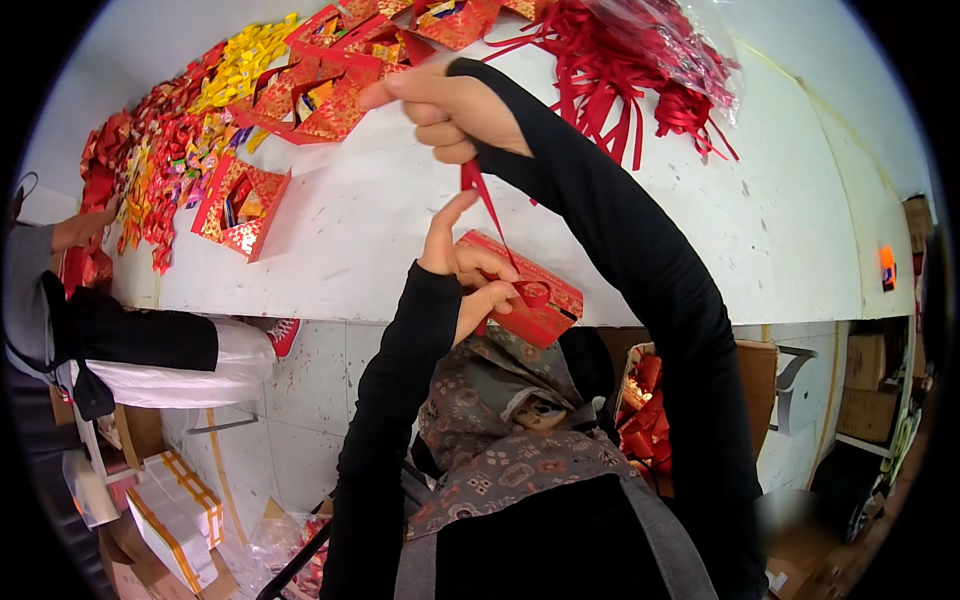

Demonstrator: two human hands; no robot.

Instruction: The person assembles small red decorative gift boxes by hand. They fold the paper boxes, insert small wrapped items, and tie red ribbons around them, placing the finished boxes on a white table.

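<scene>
A red gift box (545, 318) with gold patterning sits at the table's near edge, in front of my body. My left hand (470, 272) is closed at its top, thumb and fingers pinching a loop of red ribbon (535, 292) against the box, while its index finger points up. Higher up, over the table, my right hand (450, 108) is curled round the ribbon's other end, its index finger stretched to the left. Between the two hands the ribbon runs taut and slanting. Part of the box is hidden behind my left fingers.
Open red boxes (240, 210) with wrapped sweets stand at the left and back. Heaped sweets (175, 160) lie at the far left, beside a co-worker's hand (85, 228). Red ribbons (610, 90) with clear plastic lie back right. A carton (755, 385) of red packets stands below the table edge.
</scene>
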